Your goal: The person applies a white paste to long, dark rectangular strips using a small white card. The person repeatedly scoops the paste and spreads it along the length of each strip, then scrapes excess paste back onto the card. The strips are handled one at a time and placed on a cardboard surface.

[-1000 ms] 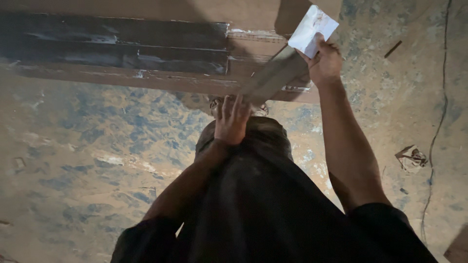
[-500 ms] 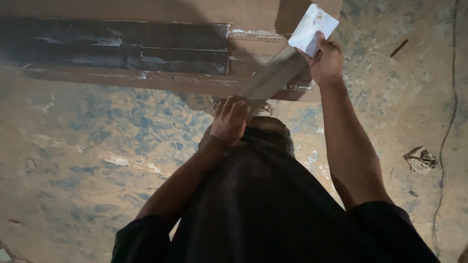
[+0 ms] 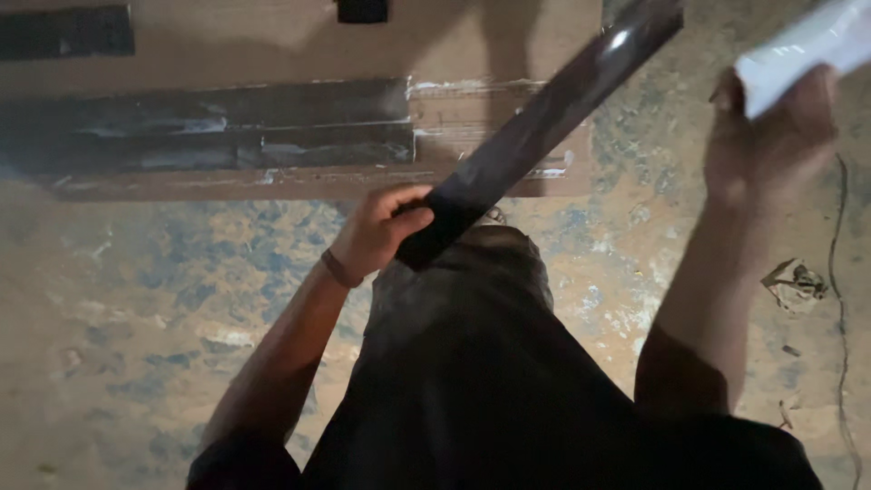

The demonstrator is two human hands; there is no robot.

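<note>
A worn concrete floor (image 3: 136, 299), mottled blue-grey and tan, fills the view under dim warm light. Across its upper part lies a broad brown board (image 3: 508, 118), and all else is placed by it. On the board's left and middle sit dark glossy strips (image 3: 227, 136), laid side by side lengthwise, with pale smears at their right end.

A long dark strip (image 3: 544, 118) of the same sort slants above the board's right half, rising from the board's near edge up toward its far right corner and out of view. It looks thin, smooth and shiny, so probably light, somewhat flexible along its length and slippery on the glossy face; holding it near an end, with a second support further along, seems the surest grip.

The left hand (image 3: 376, 231), just in front of the board's near edge, has its fingers (image 3: 413, 218) closed around the strip's lower end. The right hand (image 3: 771, 136), right of the board, grips a white folded sheet (image 3: 798, 45). Further right, a crumpled scrap (image 3: 797, 281) and a thin wire (image 3: 844, 272) lie on the floor.
</note>
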